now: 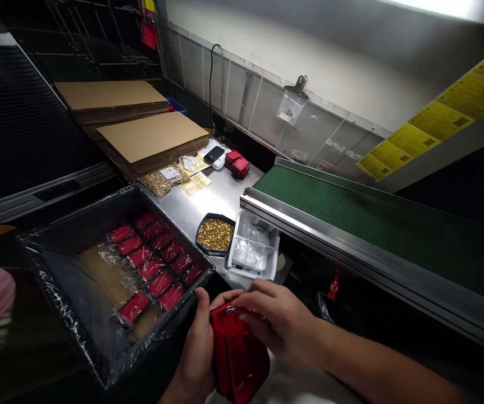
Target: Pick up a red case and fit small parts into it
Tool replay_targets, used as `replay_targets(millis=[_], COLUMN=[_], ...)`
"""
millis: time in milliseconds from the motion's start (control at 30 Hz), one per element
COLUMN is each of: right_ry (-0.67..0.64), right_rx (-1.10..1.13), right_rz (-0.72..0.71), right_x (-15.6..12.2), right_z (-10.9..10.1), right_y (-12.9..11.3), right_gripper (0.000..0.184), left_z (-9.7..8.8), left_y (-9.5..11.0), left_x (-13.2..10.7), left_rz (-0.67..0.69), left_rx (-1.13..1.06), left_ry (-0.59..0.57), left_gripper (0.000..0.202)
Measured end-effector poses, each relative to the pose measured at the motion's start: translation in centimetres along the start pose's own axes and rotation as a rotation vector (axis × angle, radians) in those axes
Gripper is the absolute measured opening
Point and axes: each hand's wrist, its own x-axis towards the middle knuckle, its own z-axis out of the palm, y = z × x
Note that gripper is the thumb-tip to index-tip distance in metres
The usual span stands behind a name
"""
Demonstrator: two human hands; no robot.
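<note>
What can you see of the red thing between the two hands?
The red thing is boxy and glossy, plastic-looking, with a lengthwise edge and small pale marks towards its near end. Something shiny, metal-looking, shows at its far end. It is held tilted beside the dark bin: the left hand grips its side, and the right hand has its fingers at the far end. Its underside is hidden.

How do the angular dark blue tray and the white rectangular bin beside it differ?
The angular dark blue tray holds small gold-coloured pieces; the white rectangular bin holds clear plastic bags. The bin looks larger and has a divider; the smaller tray shows none. Both are open on top.
</note>
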Motion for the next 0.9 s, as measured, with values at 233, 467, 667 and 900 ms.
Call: replay_targets(millis=[233, 467, 667, 900], right_ry=[0.363, 0.561, 0.600, 0.550], right_rx=[0.180, 0.242, 0.712, 0.653], right_rz=[-0.011, 0.087, 0.598, 0.692], right_x=[-3.2, -0.7, 0.6, 0.6], right_z=[2.0, 3.9, 2.9, 2.5], right_y=[0.5, 1.0, 2.1, 1.6], right_gripper=[0.026, 0.025, 0.045, 0.047], left_z=[0.9, 1.4, 0.4, 0.7], left_y=[0.2, -0.5, -1.5, -2.8], left_x=[0.1, 1.0, -0.1, -0.7], left_rz=[0.000, 0.099, 1.044, 0.941], left_rx=[-0.086, 0.125, 1.092, 1.403], left_ry=[0.156, 0.363, 0.281, 0.197], left_gripper=[0.066, 0.055, 0.042, 0.038])
